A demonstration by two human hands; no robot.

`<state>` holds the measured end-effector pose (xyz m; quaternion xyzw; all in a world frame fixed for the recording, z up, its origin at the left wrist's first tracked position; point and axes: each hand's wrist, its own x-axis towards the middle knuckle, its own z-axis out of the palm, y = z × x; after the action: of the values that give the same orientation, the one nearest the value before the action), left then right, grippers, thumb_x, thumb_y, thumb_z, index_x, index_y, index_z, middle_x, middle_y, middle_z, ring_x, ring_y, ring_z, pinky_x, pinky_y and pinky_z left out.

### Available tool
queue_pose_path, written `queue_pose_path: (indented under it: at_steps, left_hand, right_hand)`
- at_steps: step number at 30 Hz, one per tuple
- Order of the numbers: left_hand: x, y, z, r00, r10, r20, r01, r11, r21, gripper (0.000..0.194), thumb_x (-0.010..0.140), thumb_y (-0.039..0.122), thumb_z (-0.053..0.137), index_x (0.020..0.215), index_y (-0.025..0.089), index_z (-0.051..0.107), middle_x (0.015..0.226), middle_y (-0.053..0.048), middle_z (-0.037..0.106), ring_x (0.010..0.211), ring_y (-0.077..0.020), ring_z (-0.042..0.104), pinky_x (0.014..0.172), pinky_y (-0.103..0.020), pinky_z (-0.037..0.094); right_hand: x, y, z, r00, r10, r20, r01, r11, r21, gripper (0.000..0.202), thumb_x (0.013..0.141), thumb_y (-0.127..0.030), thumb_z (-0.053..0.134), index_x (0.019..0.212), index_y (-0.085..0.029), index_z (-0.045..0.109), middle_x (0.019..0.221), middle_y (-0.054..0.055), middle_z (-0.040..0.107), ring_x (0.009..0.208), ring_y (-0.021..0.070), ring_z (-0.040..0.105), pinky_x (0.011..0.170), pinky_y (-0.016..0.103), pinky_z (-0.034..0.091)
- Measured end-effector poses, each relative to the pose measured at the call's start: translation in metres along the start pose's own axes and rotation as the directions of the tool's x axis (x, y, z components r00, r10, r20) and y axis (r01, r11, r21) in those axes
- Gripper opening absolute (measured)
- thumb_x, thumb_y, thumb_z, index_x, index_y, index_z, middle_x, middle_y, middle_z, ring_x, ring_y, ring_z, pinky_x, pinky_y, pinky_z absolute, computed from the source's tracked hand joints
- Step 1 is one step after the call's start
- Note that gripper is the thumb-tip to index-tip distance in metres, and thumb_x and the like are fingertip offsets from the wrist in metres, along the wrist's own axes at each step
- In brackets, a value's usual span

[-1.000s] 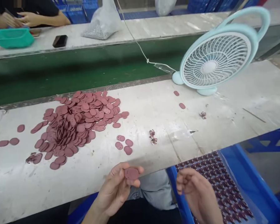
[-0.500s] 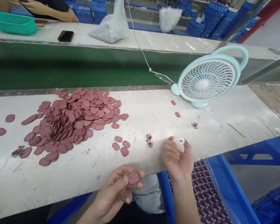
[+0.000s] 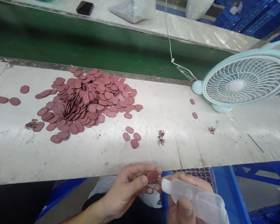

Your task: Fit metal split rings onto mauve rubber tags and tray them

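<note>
Below table edge | left hand [image 3: 127, 189] pinches disc [image 3: 152, 176] | bottle [image 3: 193, 200] tip touching

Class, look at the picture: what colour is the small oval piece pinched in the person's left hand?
Dusty pinkish-red, matching the pile on the bench; the small oval piece shows in the head view.

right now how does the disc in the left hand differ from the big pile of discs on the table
The disc is single, pinched upright in the left hand with the squeeze bottle nozzle at it; the pile is many discs lying loose and overlapping on the table. Both share the same reddish-brown oval look.
</note>
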<state>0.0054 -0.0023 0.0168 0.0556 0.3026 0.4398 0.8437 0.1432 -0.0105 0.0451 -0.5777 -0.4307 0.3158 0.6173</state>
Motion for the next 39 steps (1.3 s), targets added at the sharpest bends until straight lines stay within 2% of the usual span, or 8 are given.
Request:
queue_pose_path:
  at_steps: [4,10,13,19,29,36,37,39]
  left_hand:
    - [-0.003,-0.001,0.001,1.0,0.017,0.005,-0.017,1.0,-0.007,0.025,0.085,0.027,0.081,0.11,0.02,0.08,0.121,-0.014,0.077,0.094,-0.0166,0.077,0.075,-0.018,0.06]
    - [-0.002,0.001,0.0,0.999,0.022,0.028,-0.022,1.0,-0.001,0.026,0.086,0.029,0.081,0.11,0.021,0.079,0.118,-0.013,0.078,0.098,-0.0167,0.076,0.074,-0.016,0.059]
    - [-0.001,0.001,0.0,0.999,0.018,0.03,-0.018,1.0,0.003,0.027,0.086,0.031,0.081,0.111,0.022,0.079,0.117,-0.013,0.078,0.091,-0.0154,0.076,0.074,-0.017,0.059]
    - [-0.001,0.001,0.002,0.999,0.011,0.043,-0.01,1.0,-0.011,0.025,0.085,0.032,0.081,0.109,0.022,0.08,0.112,-0.012,0.08,0.085,-0.0154,0.077,0.073,-0.017,0.059]
    - [-0.001,0.003,0.001,1.0,-0.001,0.013,0.001,1.0,0.011,0.028,0.083,0.036,0.083,0.108,0.022,0.081,0.115,-0.014,0.079,0.084,-0.0172,0.077,0.07,-0.018,0.059]
    - [0.0,0.001,-0.001,1.0,0.014,0.015,-0.014,1.0,0.002,0.026,0.085,0.032,0.081,0.109,0.021,0.08,0.114,-0.013,0.08,0.088,-0.0158,0.077,0.072,-0.017,0.059]
    - [-0.001,0.001,-0.001,1.0,0.016,0.015,-0.016,1.0,0.002,0.025,0.086,0.031,0.08,0.109,0.021,0.08,0.114,-0.013,0.08,0.09,-0.0165,0.077,0.072,-0.017,0.059]
    - [-0.002,0.002,-0.002,0.999,0.028,0.018,-0.028,1.0,0.007,0.024,0.088,0.03,0.078,0.11,0.021,0.08,0.116,-0.013,0.079,0.097,-0.0191,0.077,0.073,-0.017,0.059]
  right_hand:
    - [0.002,-0.006,0.009,0.999,-0.011,0.032,0.013,0.999,-0.049,0.026,0.089,-0.054,0.068,0.112,-0.04,0.065,0.075,0.003,0.067,0.058,0.0297,0.061,0.052,0.048,0.048]
    - [0.004,-0.009,0.005,0.996,-0.04,0.082,0.045,0.998,-0.05,0.024,0.093,-0.047,0.066,0.116,-0.041,0.066,0.078,0.002,0.068,0.061,0.0304,0.062,0.054,0.048,0.048]
    - [0.005,-0.011,0.004,0.993,-0.027,0.113,0.034,0.998,-0.06,0.024,0.092,-0.048,0.067,0.115,-0.041,0.066,0.079,0.002,0.069,0.063,0.0307,0.064,0.056,0.05,0.051]
    - [0.004,-0.015,0.015,1.0,0.03,-0.007,-0.03,1.0,-0.002,0.023,0.087,-0.056,0.071,0.106,-0.042,0.069,0.071,-0.001,0.064,0.058,0.0268,0.059,0.053,0.046,0.047]
    - [0.01,-0.02,0.005,0.989,0.102,0.109,-0.113,0.988,0.101,0.023,0.088,-0.054,0.072,0.107,-0.041,0.07,0.065,-0.001,0.062,0.054,0.0264,0.056,0.052,0.044,0.047]
    - [0.004,-0.021,0.01,0.996,0.057,0.065,-0.059,0.998,0.029,0.025,0.085,-0.053,0.075,0.106,-0.04,0.069,0.07,-0.001,0.064,0.063,0.0266,0.061,0.058,0.046,0.053]
    - [0.007,-0.02,0.008,0.994,0.074,0.085,-0.079,0.995,0.056,0.025,0.085,-0.053,0.075,0.105,-0.039,0.069,0.069,-0.001,0.065,0.063,0.0262,0.063,0.056,0.044,0.054]
    - [0.02,-0.015,-0.001,0.968,0.199,0.153,-0.227,0.954,0.197,0.025,0.086,-0.052,0.073,0.103,-0.035,0.069,0.067,0.0,0.066,0.06,0.0244,0.065,0.048,0.038,0.054]
